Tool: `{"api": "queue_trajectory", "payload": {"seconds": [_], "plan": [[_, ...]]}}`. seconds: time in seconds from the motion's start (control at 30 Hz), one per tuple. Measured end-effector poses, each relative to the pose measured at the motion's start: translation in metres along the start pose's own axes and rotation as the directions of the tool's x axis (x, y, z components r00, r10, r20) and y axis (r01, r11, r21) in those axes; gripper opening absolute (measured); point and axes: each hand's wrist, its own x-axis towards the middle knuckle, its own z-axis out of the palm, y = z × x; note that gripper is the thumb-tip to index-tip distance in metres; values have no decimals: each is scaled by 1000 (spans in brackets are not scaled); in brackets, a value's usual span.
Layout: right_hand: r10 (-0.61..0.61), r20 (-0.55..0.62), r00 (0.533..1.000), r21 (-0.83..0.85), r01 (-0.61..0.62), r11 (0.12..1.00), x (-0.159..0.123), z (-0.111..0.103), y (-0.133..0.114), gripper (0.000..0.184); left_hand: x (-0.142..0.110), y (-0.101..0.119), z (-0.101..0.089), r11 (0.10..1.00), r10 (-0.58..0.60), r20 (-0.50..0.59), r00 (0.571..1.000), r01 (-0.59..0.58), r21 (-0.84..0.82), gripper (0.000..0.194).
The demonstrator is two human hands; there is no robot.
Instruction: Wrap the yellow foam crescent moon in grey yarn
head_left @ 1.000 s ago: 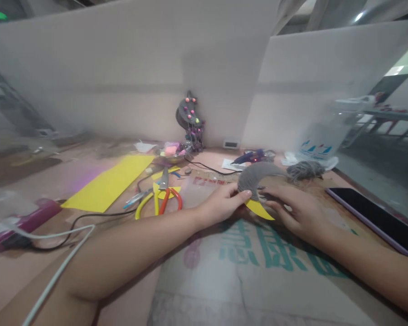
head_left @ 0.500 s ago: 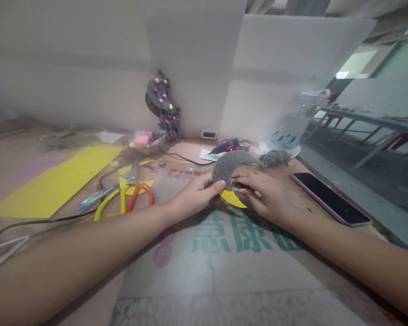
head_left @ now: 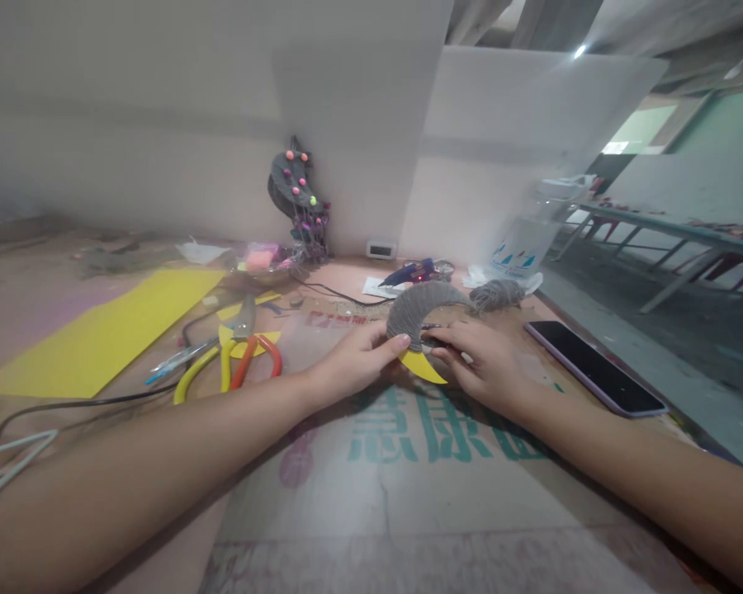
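A crescent moon [head_left: 418,312] is wrapped in grey yarn over most of its length, while its lower tip [head_left: 426,368] shows bare yellow. My left hand [head_left: 366,356] grips the crescent's outer edge, thumb in front and the other fingers behind. At the inner curve, my right hand [head_left: 478,360] has thumb and index finger pinched on grey yarn [head_left: 432,338] close to the wrapped edge; its fingers partly hide the strand. Behind the right hand lies a loose ball of grey yarn [head_left: 496,294].
A glue gun [head_left: 416,272] with a red light lies behind the crescent. Pliers [head_left: 244,334] and yellow sheet [head_left: 111,330] are left; a phone [head_left: 594,367] and bottle [head_left: 526,231] right. A beaded grey moon [head_left: 291,186] stands against the wall. Printed cardboard [head_left: 322,528] covers the table.
The view has tilted slightly, so the scene sits a little lower. Both hands keep their hold on the crescent and yarn, with only a slight shift of the right fingers.
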Motion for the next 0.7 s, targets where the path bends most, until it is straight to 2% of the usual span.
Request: {"api": "queue_trajectory", "payload": {"seconds": [0.3, 0.7], "plan": [[-12, -6, 1000, 3, 12, 1000, 0, 2, 1, 24, 0, -1, -1, 999, -36, 24, 999, 37, -24, 38], [-8, 0, 1000, 30, 8, 1000, 0, 2, 1, 25, 1, -1, -3, 999, -43, 11, 999, 43, 33, 41]]}}
